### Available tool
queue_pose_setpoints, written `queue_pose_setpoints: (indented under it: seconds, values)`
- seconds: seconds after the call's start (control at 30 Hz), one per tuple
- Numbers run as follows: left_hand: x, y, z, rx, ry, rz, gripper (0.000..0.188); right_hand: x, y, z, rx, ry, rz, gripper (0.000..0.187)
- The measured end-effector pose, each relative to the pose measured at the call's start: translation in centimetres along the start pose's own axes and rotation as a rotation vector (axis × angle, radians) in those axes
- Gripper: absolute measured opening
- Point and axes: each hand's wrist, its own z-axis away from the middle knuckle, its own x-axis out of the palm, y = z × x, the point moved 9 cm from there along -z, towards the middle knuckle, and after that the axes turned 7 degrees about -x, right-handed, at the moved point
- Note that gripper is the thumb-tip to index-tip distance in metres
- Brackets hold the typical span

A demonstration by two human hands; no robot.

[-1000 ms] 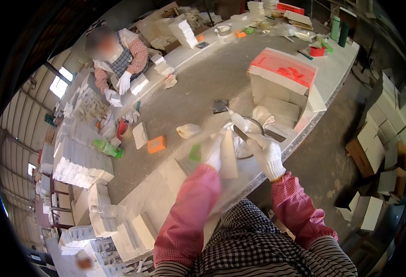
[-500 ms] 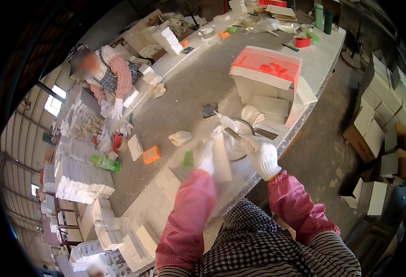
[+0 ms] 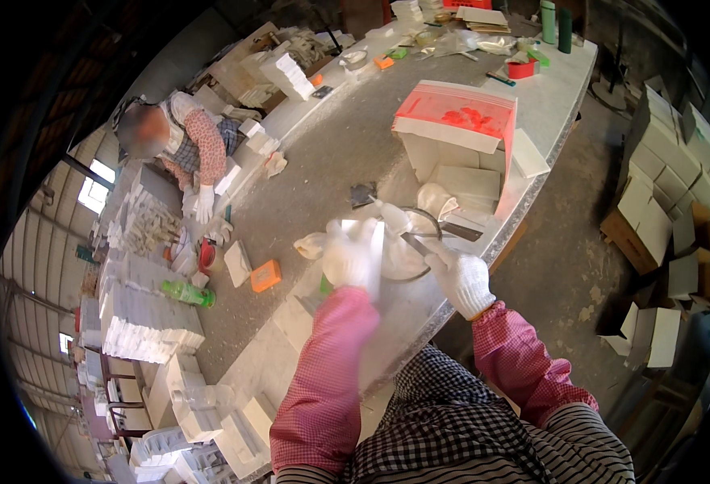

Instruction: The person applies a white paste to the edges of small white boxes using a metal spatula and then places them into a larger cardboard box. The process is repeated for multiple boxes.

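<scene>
My left hand [image 3: 347, 262], in a white knit glove and smeared by motion, grips a white slab [image 3: 377, 252] that now appears nearly edge-on. My right hand [image 3: 462, 284], also gloved, is closed round a flat tool with a dark blade [image 3: 414, 243], like a putty knife. Both hands are over a round dark-rimmed bowl [image 3: 439, 223] holding white material [image 3: 403, 256]; whether that is paste or plastic lining is unclear. A white pointed piece [image 3: 390, 213] rests at the bowl's far side. Beyond the bowl lies a crumpled white cloth or bag [image 3: 436, 199].
A red-and-white open box [image 3: 456, 121] stands at the table's right edge. An orange block [image 3: 265, 276] and a green bottle [image 3: 187, 292] are on the left, near stacked white slabs [image 3: 149, 319]. Another person [image 3: 198, 137] works across the table. Cartons [image 3: 653, 339] stand on the floor at right.
My left hand has shifted slightly left, and the slab has turned from showing its broad face to nearly edge-on. My right hand stays closed on the tool. The view has shifted slightly.
</scene>
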Motion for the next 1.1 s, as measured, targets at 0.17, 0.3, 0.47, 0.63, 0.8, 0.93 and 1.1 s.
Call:
queue_pose_setpoints:
  seconds: [0.17,0.3,0.47,0.63,0.8,0.93,1.1]
  values:
    - [5.5,-10.6,-3.5,-0.256,-0.080,0.278,0.065,0.8,0.0,0.9,-0.010,-0.091,0.033,0.036]
    - [5.8,-11.4,-0.2,-0.238,-0.213,0.281,0.061,0.7,1.3,2.3,-0.018,-0.068,0.009,0.041]
    - [6.6,-12.3,4.6,-0.130,-0.343,0.147,0.059,0.9,1.3,3.5,-0.024,-0.086,0.051,0.029]
    - [7.9,-14.6,5.9,-0.091,-0.374,-0.136,0.061,-0.5,1.0,4.8,-0.023,0.037,-0.062,0.015]
    - [8.6,-14.3,6.2,-0.031,-0.351,-0.217,0.059,1.1,2.2,8.1,0.066,-0.090,-0.139,0.017]
    - [8.3,-13.3,6.9,0.022,-0.284,-0.277,0.055,1.6,2.6,9.4,0.155,-0.183,-0.130,0.019]
    - [7.4,-11.8,8.3,0.257,-0.030,-0.336,0.039,2.5,3.5,9.9,0.143,-0.188,-0.243,0.021]
